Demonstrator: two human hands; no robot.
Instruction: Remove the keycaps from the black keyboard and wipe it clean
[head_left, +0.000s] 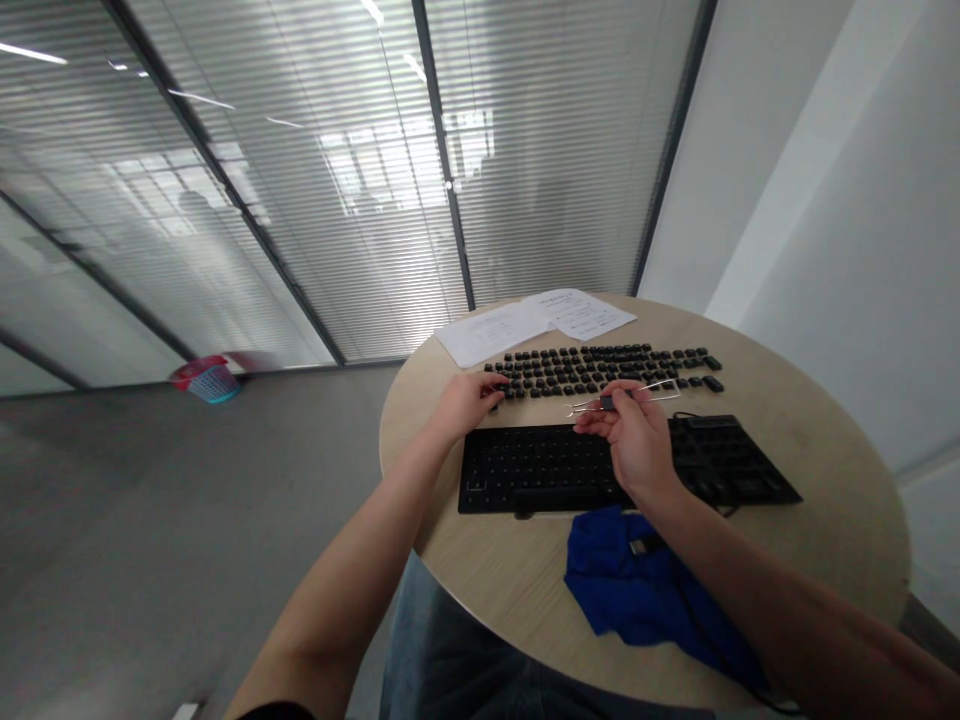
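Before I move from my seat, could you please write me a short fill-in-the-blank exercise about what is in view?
1. While the right hand holds the wire tool, the left hand is at the ____ end of the keycap rows.
2. The keyboard lies between the keycap rows and a ____-coloured cloth.
3. The white papers lie on the ____ side of the keycap rows, away from the person.
4. The red-and-blue basket stands on the ____.

Missing words: left; blue; far; floor.

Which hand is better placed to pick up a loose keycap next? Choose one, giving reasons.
Left, probably: the left hand is at the left end of the keycap rows, while the right hand holds a wire keycap puller.
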